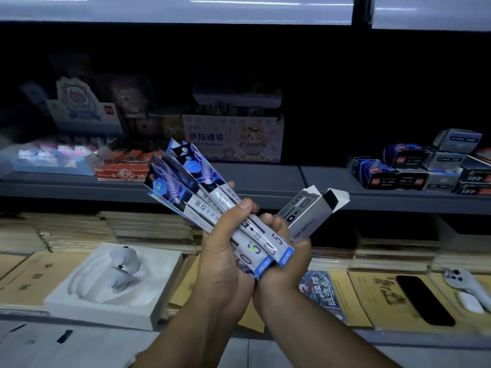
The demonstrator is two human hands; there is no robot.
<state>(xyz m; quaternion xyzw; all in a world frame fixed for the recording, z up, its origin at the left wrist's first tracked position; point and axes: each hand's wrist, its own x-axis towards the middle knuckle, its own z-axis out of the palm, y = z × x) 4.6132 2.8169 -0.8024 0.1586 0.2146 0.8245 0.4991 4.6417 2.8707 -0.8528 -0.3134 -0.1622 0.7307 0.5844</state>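
We curl our left hand round the pen boxes, fanned toward eleven o'clock, probably to keep their labels readable, while our right hand grips the open-flapped refill box, tilted toward one o'clock.

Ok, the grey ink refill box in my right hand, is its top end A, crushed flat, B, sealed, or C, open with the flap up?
C: the grey ink refill box in the right hand has its end flap raised; the left hand grips the pen boxes.
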